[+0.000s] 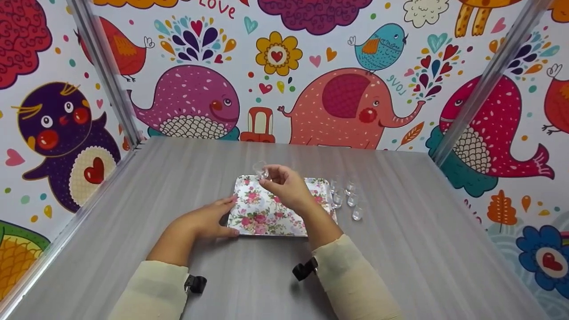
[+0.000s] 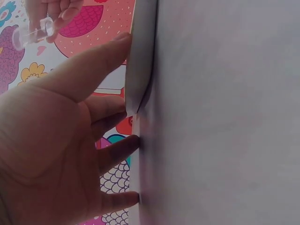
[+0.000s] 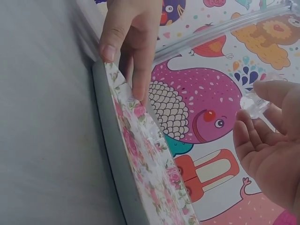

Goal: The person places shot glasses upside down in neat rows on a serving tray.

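A floral tray (image 1: 260, 218) lies on the grey table. My left hand (image 1: 202, 222) rests against its near left corner, thumb on the near edge and fingers at the left side. In the left wrist view these fingers (image 2: 117, 152) look straight and spread. Above the tray's far part, my right hand (image 1: 286, 186) pinches a small clear shot glass (image 1: 261, 171) between thumb and fingers. The shot glass (image 2: 33, 33) appears tilted in the left wrist view; in the right wrist view the fingers partly hide it.
Several more clear shot glasses (image 1: 357, 213) stand close together at the tray's right side. The grey table (image 1: 249, 280) ends at walls printed with cartoon animals. Metal posts (image 1: 109, 71) rise at the far corners.
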Action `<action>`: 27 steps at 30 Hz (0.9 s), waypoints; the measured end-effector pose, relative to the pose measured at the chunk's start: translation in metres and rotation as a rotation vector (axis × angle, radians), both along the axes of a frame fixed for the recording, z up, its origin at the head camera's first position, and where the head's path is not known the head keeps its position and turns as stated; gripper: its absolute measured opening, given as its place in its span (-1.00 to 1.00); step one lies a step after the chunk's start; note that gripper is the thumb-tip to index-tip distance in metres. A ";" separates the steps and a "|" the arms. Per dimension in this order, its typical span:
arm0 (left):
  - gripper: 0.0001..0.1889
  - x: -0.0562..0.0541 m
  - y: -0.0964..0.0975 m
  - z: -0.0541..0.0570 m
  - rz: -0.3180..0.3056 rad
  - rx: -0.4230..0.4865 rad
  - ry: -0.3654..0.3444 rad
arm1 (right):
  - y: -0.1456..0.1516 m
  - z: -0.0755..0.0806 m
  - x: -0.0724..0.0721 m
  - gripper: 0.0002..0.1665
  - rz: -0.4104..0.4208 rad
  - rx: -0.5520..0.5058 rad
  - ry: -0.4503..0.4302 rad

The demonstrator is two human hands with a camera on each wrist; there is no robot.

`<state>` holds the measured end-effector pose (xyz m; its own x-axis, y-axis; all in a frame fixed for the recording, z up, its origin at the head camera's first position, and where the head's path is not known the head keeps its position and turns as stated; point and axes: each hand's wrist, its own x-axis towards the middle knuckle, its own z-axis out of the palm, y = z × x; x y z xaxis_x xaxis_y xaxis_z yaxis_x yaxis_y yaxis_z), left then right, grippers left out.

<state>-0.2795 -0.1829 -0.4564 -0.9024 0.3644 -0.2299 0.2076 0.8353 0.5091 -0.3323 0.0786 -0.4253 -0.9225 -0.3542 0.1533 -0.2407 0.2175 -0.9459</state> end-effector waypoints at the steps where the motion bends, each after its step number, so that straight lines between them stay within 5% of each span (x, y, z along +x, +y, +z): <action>1: 0.08 0.000 0.000 0.000 -0.002 -0.003 0.001 | -0.001 -0.001 0.000 -0.56 0.000 0.005 0.008; 16: 0.08 -0.001 0.000 0.002 -0.016 -0.003 0.015 | -0.012 -0.021 -0.002 -0.61 -0.103 0.029 0.014; 27: 0.08 0.000 0.000 0.001 -0.018 0.004 0.012 | -0.023 -0.033 0.001 -0.53 -0.055 0.130 0.022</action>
<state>-0.2798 -0.1832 -0.4556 -0.8985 0.3813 -0.2176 0.2284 0.8293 0.5100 -0.3311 0.0552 -0.4585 -0.9381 -0.3209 0.1300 -0.2455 0.3517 -0.9034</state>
